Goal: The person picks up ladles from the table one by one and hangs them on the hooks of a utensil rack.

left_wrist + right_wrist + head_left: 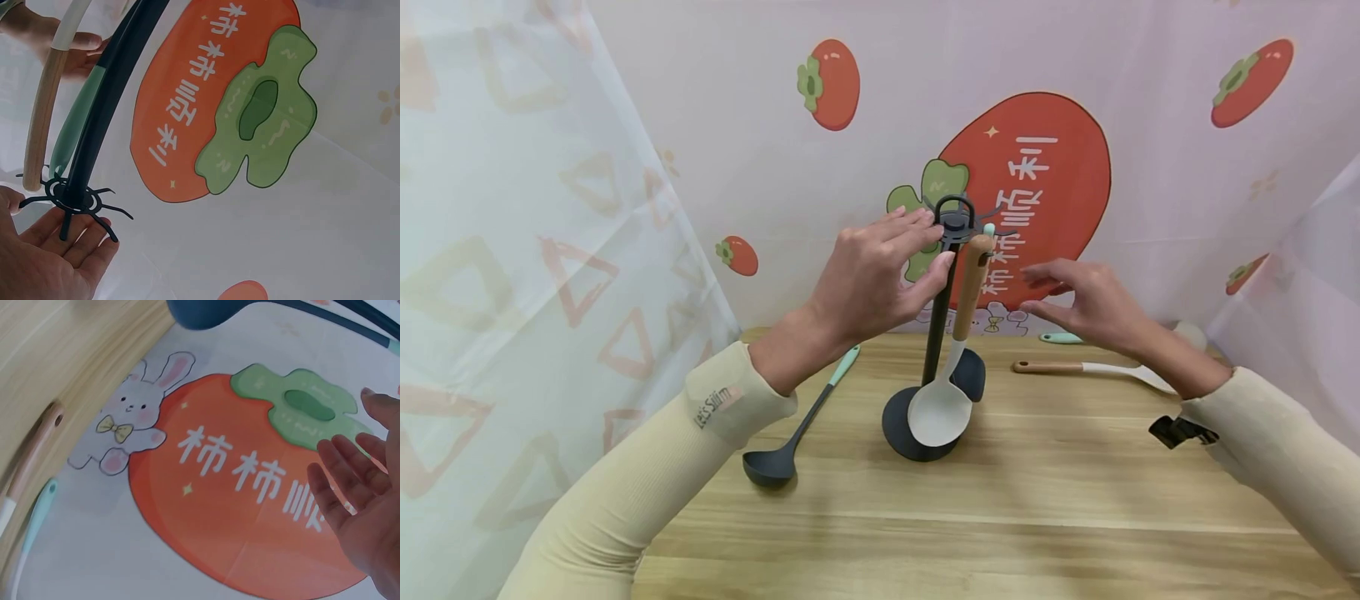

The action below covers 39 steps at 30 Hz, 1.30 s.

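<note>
A dark utensil rack [936, 333] with a round base and a ring of hooks stands upright on the table. From its hooks hang a white ladle [940, 414] with a wooden handle and, behind it, a dark-headed utensil [972, 375] with a mint handle [78, 122]. My left hand [887, 271] rests against the hook ring at the top, its fingers extended and not wrapped round the pole. To the right of the rack, my right hand [1093, 304] is raised in the air, fingers loosely spread and holding nothing. In the right wrist view its palm [375, 519] shows bare.
A dark ladle [771, 467] with a mint handle lies left of the rack. On the right lie a white utensil with a wooden handle [1048, 367] and another with a mint handle [1060, 338], partly hidden by the right arm. A printed cloth [700, 125] hangs behind the table.
</note>
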Tool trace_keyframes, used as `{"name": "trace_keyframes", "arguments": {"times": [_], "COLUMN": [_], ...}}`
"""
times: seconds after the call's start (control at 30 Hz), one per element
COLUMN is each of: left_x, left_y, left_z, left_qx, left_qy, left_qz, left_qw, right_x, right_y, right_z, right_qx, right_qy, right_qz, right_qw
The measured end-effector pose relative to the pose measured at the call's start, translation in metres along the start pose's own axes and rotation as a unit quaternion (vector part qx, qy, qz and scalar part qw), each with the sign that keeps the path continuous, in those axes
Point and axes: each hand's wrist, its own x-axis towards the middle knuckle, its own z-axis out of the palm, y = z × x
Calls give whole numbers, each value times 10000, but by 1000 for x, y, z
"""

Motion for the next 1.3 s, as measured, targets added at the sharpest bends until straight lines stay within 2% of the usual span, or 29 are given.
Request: {"name": "trace_keyframes", "arguments": {"times": [0.13, 0.37, 0.77, 1.07, 1.3], "left_x": [0, 2, 2, 2, 1], "left_y": [-1, -3, -4, -5, -7], "left_z": [0, 0, -1, -1, 0], "left_qx": [-29, -59, -88, -121, -228], "left_qy": [63, 124, 76, -12, -48], "left_qz": [56, 88, 74, 93, 38], "left_qw": [10000, 9999, 9999, 9999, 9997], "right_x": [-2, -5, -15, -26, -37], "right_y": [8, 18, 35, 49, 58], "right_z": [-1, -4, 1, 11, 24], "right_qx": [-208, -458, -486, -701, -942], "right_qy": [-163, -331, -692, -1131, -1503], "right_qz": [-62, 175, 574, 1020, 875], "right_qw": [9996, 9982, 9948, 9859, 9802]}}
